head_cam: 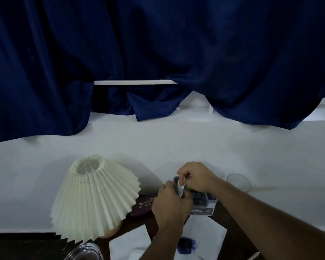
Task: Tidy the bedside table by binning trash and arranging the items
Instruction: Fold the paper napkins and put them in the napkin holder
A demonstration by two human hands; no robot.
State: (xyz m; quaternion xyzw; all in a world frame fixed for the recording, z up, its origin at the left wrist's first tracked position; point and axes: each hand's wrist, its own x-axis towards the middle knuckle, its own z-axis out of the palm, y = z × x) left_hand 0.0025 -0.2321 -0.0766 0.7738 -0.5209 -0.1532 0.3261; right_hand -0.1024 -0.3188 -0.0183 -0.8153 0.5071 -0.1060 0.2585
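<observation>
Head view. We see both hands meeting over the back of the dark bedside table point(231, 218), which stands against a white wall below a dark blue curtain point(158, 53). The right hand point(195, 177) is closed in a pinch on the upper end of a small white slip point(181, 186), apparently paper or a wrapper. The left hand point(170, 201) is curled at the slip's lower end; we cannot tell whether its fingers grip the slip or only steady it.

The slip hangs just above a grey compartmented tray point(203, 201) bearing a printed label on its front edge. Left of the tray lies a maroon spectacle case point(144, 204), and further left stands a lamp with a pleated cream shade point(94, 196). A clear glass point(238, 182) stands right of the tray, near the wall. White tissues point(129, 244) lie at the near edge, with a small blue object point(186, 244) between them; its identity is not clear.

We judge the slip to be very light, thin and limp. It will crumple or tear under tension, so we advise a fingertip pinch at one end. The tissues should handle likewise: soft, gathered into the palm. The glass is fragile and probably slippery; grasp it around the wall.
</observation>
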